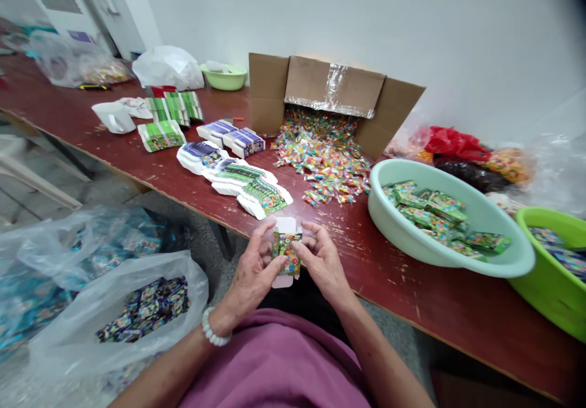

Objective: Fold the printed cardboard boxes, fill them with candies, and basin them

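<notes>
Both of my hands grip one small green printed carton (287,254) in front of my body, close to the table's front edge. Its white flaps stick out at the top and bottom. My left hand (256,261), with a beaded bracelet on the wrist, pinches the left side. On the right side, my right hand (323,261) has its thumb on the printed face. Just beyond lies a fanned row of flat cartons (242,179), green at the near end and purple at the far end. Wrapped candies (320,163) spill from an overturned cardboard box (334,81) behind.
On the right stand a pale green basin (384,212) of filled green packs and a lime basin (540,298) with purple packs. Bundled green cartons (161,134) and a white mug (113,118) are at left. Plastic bags (192,310) of packs sit below the table's left side.
</notes>
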A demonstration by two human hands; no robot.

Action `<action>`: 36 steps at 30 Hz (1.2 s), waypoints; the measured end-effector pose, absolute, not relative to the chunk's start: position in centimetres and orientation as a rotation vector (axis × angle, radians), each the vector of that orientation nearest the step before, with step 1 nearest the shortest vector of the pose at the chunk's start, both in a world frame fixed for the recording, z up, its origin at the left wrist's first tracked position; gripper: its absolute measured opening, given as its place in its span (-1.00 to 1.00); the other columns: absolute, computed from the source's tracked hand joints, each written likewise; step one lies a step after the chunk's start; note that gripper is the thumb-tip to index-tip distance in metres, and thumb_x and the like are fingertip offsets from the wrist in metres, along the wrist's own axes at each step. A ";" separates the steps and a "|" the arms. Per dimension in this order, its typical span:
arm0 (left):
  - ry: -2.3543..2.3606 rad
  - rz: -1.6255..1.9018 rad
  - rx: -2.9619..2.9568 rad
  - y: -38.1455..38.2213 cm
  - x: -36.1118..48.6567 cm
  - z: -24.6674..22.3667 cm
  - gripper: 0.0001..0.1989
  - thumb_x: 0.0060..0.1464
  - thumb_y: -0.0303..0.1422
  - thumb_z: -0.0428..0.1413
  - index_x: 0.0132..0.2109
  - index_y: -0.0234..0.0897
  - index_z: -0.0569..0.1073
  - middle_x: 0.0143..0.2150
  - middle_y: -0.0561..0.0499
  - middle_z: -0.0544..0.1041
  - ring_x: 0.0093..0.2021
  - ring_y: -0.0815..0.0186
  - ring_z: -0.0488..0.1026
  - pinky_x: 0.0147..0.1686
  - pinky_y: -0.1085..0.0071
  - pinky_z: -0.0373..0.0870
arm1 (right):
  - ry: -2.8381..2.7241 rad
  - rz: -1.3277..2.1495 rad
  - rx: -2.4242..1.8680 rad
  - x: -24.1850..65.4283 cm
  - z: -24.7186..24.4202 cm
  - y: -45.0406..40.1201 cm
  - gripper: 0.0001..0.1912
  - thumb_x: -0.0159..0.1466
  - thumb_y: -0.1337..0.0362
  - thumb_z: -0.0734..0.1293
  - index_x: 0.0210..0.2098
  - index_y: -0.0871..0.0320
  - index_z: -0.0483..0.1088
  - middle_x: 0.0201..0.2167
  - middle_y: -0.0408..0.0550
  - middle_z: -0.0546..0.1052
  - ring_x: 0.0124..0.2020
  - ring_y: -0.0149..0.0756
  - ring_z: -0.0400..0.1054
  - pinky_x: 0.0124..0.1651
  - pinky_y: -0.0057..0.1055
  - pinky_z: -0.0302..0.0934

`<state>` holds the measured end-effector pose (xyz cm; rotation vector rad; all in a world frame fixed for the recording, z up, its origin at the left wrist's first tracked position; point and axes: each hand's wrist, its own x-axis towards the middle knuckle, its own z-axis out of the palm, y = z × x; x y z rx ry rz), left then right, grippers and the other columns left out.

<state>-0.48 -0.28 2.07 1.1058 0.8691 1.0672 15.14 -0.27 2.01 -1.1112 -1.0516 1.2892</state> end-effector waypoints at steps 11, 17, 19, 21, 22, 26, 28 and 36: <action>0.851 0.943 1.014 0.1 -1.0 2.5 -0.62 0.08 -0.25 0.28 0.03 -0.19 0.44 -0.14 -0.02 0.59 -0.19 0.25 0.52 -0.26 0.43 0.46 | -1.154 1.197 -1.114 15.9 1.5 0.2 -0.73 0.23 0.05 0.42 -0.40 0.13 0.48 -0.48 -0.18 0.46 -0.46 -0.41 0.28 -0.37 -0.46 0.20; 0.838 0.875 1.124 -0.1 -1.2 1.9 -0.66 0.17 -0.22 0.21 0.06 -0.19 0.46 -0.15 -0.01 0.57 -0.17 0.24 0.50 -0.22 0.41 0.45 | -1.004 1.419 -1.117 16.7 1.8 1.1 -0.64 -0.03 0.09 0.58 -0.36 0.14 0.47 -0.51 -0.22 0.48 -0.53 -0.45 0.27 -0.43 -0.49 0.16; 0.836 0.861 1.177 -0.1 -1.2 1.8 -0.67 0.19 -0.23 0.19 0.07 -0.19 0.46 -0.12 -0.02 0.57 -0.13 0.24 0.50 -0.17 0.42 0.44 | -1.025 1.422 -1.081 16.8 1.6 1.2 -0.59 0.00 0.11 0.57 -0.20 0.10 0.50 -0.46 -0.21 0.51 -0.48 -0.42 0.33 -0.38 -0.47 0.21; 0.826 0.880 1.197 -0.1 -1.1 1.7 -0.67 0.19 -0.24 0.20 0.08 -0.18 0.43 -0.13 -0.02 0.57 -0.13 0.26 0.50 -0.16 0.43 0.44 | -1.142 1.412 -1.071 17.0 1.5 1.1 -0.66 0.09 0.10 0.53 -0.19 0.11 0.53 -0.42 -0.17 0.54 -0.43 -0.38 0.37 -0.33 -0.45 0.24; 0.823 0.906 1.176 -0.1 -1.1 1.7 -0.62 0.18 -0.25 0.21 0.11 -0.16 0.39 -0.16 0.00 0.57 -0.16 0.27 0.51 -0.18 0.44 0.44 | -1.207 1.388 -1.083 17.1 1.5 1.0 -0.71 0.14 0.10 0.50 -0.24 0.13 0.55 -0.41 -0.13 0.55 -0.41 -0.36 0.38 -0.32 -0.44 0.25; 0.824 0.946 0.913 -0.2 -0.9 1.8 -0.34 0.09 -0.24 0.30 0.24 -0.06 0.17 -0.25 0.07 0.57 -0.34 0.31 0.54 -0.34 0.45 0.46 | -1.322 1.182 -1.110 17.1 1.4 0.5 -0.79 0.23 0.12 0.44 -0.30 0.15 0.58 -0.34 -0.05 0.59 -0.37 -0.32 0.40 -0.31 -0.42 0.26; 0.752 0.781 0.752 -0.2 -0.8 1.8 -0.45 0.14 -0.10 0.23 0.18 -0.14 0.26 -0.22 -0.02 0.58 -0.37 0.26 0.57 -0.38 0.40 0.48 | -1.393 1.050 -1.112 17.0 1.5 0.3 -0.82 0.28 0.15 0.40 -0.27 0.13 0.58 -0.33 -0.06 0.59 -0.36 -0.32 0.41 -0.28 -0.41 0.27; 0.857 0.666 0.613 0.2 0.0 1.0 -0.46 0.27 0.08 -0.07 -0.13 -0.34 0.49 -0.46 0.00 0.49 -0.65 0.38 0.41 -0.63 0.49 0.35 | -1.634 1.013 -1.129 17.0 1.9 0.3 -0.77 0.37 0.16 0.31 -0.29 0.14 0.56 -0.27 -0.03 0.62 -0.35 -0.32 0.48 -0.25 -0.41 0.32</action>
